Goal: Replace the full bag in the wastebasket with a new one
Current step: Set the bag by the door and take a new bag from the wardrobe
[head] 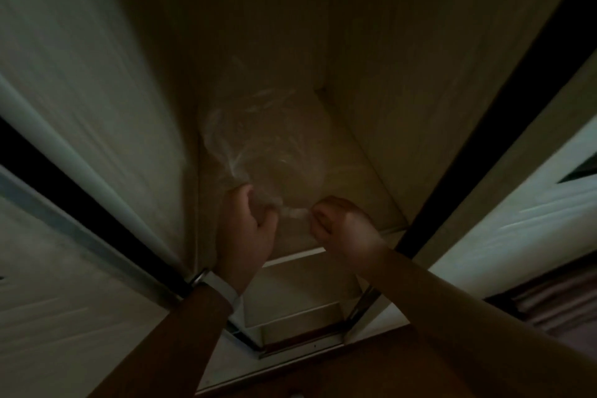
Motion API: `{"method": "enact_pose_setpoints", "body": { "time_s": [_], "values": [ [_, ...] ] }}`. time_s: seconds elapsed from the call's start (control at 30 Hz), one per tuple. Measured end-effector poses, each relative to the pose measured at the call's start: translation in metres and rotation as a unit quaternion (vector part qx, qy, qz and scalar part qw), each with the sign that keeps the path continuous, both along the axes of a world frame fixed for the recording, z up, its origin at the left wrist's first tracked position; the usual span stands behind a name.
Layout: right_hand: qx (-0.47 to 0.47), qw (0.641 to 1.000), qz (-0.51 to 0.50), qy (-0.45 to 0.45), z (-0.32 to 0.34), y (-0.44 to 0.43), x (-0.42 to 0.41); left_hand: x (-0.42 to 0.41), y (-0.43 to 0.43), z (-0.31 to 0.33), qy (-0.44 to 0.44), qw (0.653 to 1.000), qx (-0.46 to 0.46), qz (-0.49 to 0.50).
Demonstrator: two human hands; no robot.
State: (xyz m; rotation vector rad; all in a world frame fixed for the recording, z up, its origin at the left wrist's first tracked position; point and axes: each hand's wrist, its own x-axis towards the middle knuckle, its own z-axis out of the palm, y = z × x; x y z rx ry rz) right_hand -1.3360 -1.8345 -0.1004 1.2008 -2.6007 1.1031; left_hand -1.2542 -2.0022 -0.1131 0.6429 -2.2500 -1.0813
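A thin clear plastic bag (pixel 258 139) hangs in the air inside a dim open cupboard, blurred and see-through. My left hand (pixel 247 226) grips the bag's near edge with curled fingers. My right hand (pixel 342 223) pinches the same edge a little to the right, so a twisted strip of plastic stretches between the two hands. A pale watch band sits on my left wrist. No wastebasket is in view.
The cupboard shelf (pixel 352 171) lies under the bag, with pale walls behind and at the right. A sliding door (pixel 80 74) with a dark frame stands at the left, another dark frame (pixel 484 145) at the right. A lower shelf (pixel 300 297) shows below my hands.
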Motion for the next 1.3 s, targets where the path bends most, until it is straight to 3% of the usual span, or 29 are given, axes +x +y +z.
{"method": "enact_pose_setpoints", "body": {
  "time_s": [0.17, 0.37, 0.57, 0.77, 1.03, 1.3],
  "values": [
    [-0.060, 0.997, -0.038, -0.031, 0.026, 0.020, 0.014, -0.009, -0.006, 0.000, 0.029, 0.997, 0.038, 0.063],
    [-0.076, 0.991, -0.089, 0.057, 0.042, 0.036, 0.033, -0.030, -0.015, 0.008, 0.052, 0.980, 0.060, 0.181],
    [-0.064, 0.982, -0.166, 0.058, 0.035, 0.047, 0.043, -0.022, -0.008, -0.003, 0.132, 0.980, 0.125, 0.080],
    [-0.064, 0.981, -0.172, 0.060, 0.029, 0.050, 0.049, -0.009, -0.005, 0.007, 0.093, 0.993, -0.067, -0.039],
    [-0.045, 0.978, -0.200, 0.041, 0.023, 0.053, 0.061, -0.010, 0.003, 0.031, 0.175, 0.980, -0.059, -0.079],
    [-0.042, 0.975, -0.213, 0.043, 0.023, 0.057, 0.078, -0.006, 0.001, 0.039, 0.218, 0.960, -0.157, -0.073]
  ]
}}
